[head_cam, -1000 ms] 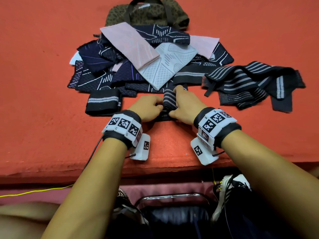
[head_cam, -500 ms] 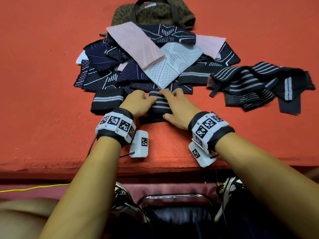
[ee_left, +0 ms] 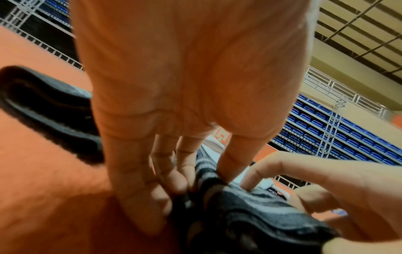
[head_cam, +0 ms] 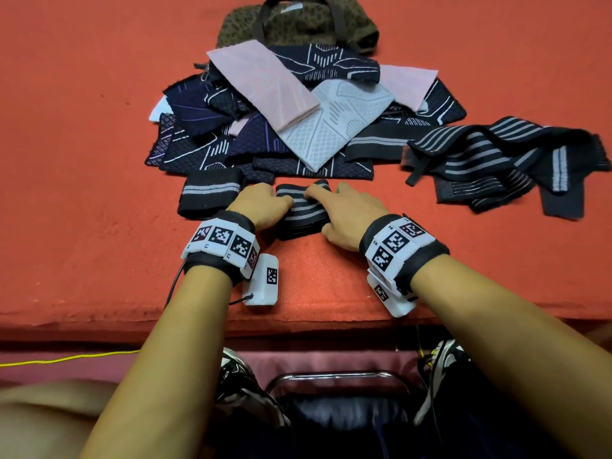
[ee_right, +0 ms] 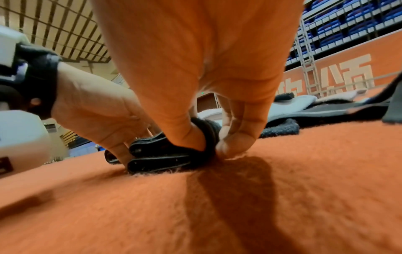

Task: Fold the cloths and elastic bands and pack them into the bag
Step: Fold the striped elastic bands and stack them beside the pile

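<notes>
- Worktop (head_cam: 82,160): orange felt, with bare room on the left and far right. Its near edge lies just behind the wrists, so there is little room to draw things toward the person.
- Pile (head_cam: 298,127): pink, white and navy cloths lie overlapped and unsorted at the centre, none yet packed as far as I can see. This is most of the work left.
- Loose bands (head_cam: 503,160): a striped tangle lies to the right of the pile, unfolded.
- Bag (head_cam: 298,24): it sits at the far side with the pile touching its front. The reach to it goes over the cloths; I cannot tell whether anything is inside.
- Folded band (head_cam: 208,193): a neat bundle just left of the hands, judged finished.
- Band (head_cam: 301,210): in front of the pile, stacked in layers, fold nearly done.
- Left hand (head_cam: 261,207): fingers curled, gripping the band's left end.
- Right hand (head_cam: 347,217): thumb and fingers pinch its right end, with the forefinger pressing on top.
</notes>
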The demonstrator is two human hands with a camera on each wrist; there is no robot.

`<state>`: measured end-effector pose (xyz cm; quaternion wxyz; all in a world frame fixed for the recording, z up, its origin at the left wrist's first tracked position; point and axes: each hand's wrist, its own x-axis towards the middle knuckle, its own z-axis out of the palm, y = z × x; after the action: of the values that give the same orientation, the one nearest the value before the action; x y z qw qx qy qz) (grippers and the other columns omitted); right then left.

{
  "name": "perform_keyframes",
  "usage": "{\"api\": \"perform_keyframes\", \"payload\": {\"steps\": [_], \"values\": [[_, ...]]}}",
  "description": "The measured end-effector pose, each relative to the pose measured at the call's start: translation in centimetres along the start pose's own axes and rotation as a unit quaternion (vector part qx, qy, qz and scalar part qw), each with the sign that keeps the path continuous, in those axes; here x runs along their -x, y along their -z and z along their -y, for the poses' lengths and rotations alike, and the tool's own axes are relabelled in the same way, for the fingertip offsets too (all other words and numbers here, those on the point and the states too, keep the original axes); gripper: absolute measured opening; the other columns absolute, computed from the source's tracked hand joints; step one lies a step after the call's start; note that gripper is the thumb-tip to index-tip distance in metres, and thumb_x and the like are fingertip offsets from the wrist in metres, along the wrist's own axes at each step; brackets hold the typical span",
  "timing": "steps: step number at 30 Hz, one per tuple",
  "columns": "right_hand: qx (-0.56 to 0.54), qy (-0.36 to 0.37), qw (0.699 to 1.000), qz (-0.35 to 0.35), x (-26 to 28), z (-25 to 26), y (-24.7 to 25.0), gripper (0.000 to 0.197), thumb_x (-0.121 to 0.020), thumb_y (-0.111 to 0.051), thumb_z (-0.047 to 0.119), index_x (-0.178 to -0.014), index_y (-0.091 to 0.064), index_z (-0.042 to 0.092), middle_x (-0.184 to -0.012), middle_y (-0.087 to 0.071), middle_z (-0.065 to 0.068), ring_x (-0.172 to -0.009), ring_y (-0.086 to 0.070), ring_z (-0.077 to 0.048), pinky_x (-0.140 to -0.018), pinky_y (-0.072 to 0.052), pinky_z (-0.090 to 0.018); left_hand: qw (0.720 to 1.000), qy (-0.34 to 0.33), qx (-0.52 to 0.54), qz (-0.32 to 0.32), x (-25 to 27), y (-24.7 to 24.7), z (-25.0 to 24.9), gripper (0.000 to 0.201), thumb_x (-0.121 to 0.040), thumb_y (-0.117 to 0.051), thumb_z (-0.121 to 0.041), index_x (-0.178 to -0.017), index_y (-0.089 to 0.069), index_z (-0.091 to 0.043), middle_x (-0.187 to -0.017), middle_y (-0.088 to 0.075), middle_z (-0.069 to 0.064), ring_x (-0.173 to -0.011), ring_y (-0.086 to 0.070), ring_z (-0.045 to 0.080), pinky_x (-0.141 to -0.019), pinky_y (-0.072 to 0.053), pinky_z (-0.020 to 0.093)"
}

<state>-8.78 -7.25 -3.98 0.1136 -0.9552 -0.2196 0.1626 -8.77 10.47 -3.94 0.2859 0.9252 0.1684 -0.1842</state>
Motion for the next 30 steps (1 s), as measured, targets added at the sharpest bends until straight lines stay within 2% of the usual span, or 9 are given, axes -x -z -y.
{"api": "perform_keyframes", "payload": {"steps": [4,7,12,14,17,19,21,26,30], "values": [[-0.036,-0.001,0.999,0.032,-0.2,-0.1,0.1,0.050,-0.087,-0.051,0.027,-0.132,-0.036,0.039,-0.107,-0.045,-0.007,-0.095,-0.058,-0.036,-0.082,-0.047,-0.041,0.999,-0.012,0.002,-0.031,0.0,0.0,0.0,0.028,-0.089,-0.058,-0.040,-0.079,-0.055,-0.014,-0.095,-0.067,0.010,-0.093,-0.062,0.028,-0.075,-0.043,0.031],[-0.079,-0.004,0.996,0.032,-0.5,-0.2,0.0,0.042,-0.088,-0.046,0.036,-0.130,-0.042,0.036,-0.111,-0.050,-0.011,-0.100,-0.055,-0.034,-0.091,-0.047,-0.043,0.997,-0.028,0.042,-0.053,-0.1,-0.2,0.4,0.025,-0.083,-0.065,-0.037,-0.089,-0.053,-0.017,-0.093,-0.067,0.007,-0.090,-0.063,0.025,-0.080,-0.049,0.035],[-0.144,-0.003,0.990,0.009,-0.5,-0.2,0.0,0.043,-0.081,-0.037,0.053,-0.118,-0.049,0.036,-0.104,-0.055,-0.006,-0.093,-0.055,-0.028,-0.082,-0.046,-0.038,0.984,-0.061,0.155,-0.059,-0.2,-0.6,0.5,0.028,-0.085,-0.068,-0.024,-0.103,-0.047,-0.021,-0.085,-0.058,-0.003,-0.082,-0.059,0.019,-0.087,-0.052,0.042],[-0.170,0.002,0.985,-0.025,-0.5,-0.4,0.2,0.032,-0.086,-0.042,0.042,-0.114,-0.051,0.031,-0.097,-0.056,-0.007,-0.089,-0.054,-0.026,-0.074,-0.040,-0.034,0.980,-0.075,0.179,-0.051,0.0,-0.6,0.2,0.038,-0.087,-0.066,-0.020,-0.119,-0.046,-0.019,-0.087,-0.057,-0.006,-0.087,-0.060,0.019,-0.092,-0.053,0.042],[-0.183,0.011,0.981,-0.057,-0.4,-0.6,0.2,0.029,-0.090,-0.049,0.024,-0.119,-0.053,0.025,-0.094,-0.048,-0.006,-0.088,-0.048,-0.023,-0.075,-0.034,-0.030,0.979,-0.091,0.178,-0.029,0.1,-0.5,0.1,0.058,-0.088,-0.067,-0.022,-0.138,-0.038,-0.019,-0.099,-0.060,-0.004,-0.098,-0.063,0.021,-0.095,-0.052,0.043],[-0.183,0.015,0.981,-0.061,-0.4,-0.7,0.2,0.031,-0.091,-0.051,0.023,-0.122,-0.053,0.028,-0.099,-0.046,-0.006,-0.084,-0.049,-0.020,-0.076,-0.034,-0.027,0.978,-0.099,0.181,-0.016,0.2,-0.4,0.1,0.068,-0.086,-0.067,-0.025,-0.144,-0.031,-0.023,-0.116,-0.059,0.003,-0.104,-0.064,0.025,-0.094,-0.053,0.045],[-0.186,0.015,0.980,-0.069,-0.5,-0.7,0.1,0.033,-0.092,-0.052,0.023,-0.124,-0.052,0.030,-0.103,-0.046,-0.006,-0.084,-0.051,-0.020,-0.078,-0.034,-0.026,0.973,-0.105,0.203,-0.014,0.0,-0.4,0.1,0.068,-0.090,-0.065,-0.018,-0.147,-0.027,-0.022,-0.116,-0.060,0.001,-0.099,-0.065,0.022,-0.088,-0.055,0.041],[-0.181,-0.012,0.980,-0.086,-0.7,-1.0,-0.2,0.033,-0.092,-0.052,0.022,-0.124,-0.052,0.031,-0.107,-0.046,-0.006,-0.091,-0.051,-0.024,-0.081,-0.037,-0.028,0.968,-0.080,0.237,-0.030,-0.1,-1.2,0.0,0.065,-0.090,-0.070,-0.014,-0.143,-0.032,-0.009,-0.092,-0.059,-0.010,-0.082,-0.063,0.006,-0.079,-0.054,0.030],[-0.179,-0.014,0.980,-0.089,-0.7,-1.0,0.0,0.037,-0.092,-0.052,0.022,-0.128,-0.050,0.030,-0.114,-0.050,-0.010,-0.101,-0.054,-0.027,-0.089,-0.041,-0.032,0.967,-0.051,0.241,-0.057,-0.3,-1.4,0.5,0.049,-0.083,-0.078,-0.029,-0.117,-0.047,-0.011,-0.090,-0.062,0.001,-0.084,-0.064,0.019,-0.087,-0.056,0.045]]}}
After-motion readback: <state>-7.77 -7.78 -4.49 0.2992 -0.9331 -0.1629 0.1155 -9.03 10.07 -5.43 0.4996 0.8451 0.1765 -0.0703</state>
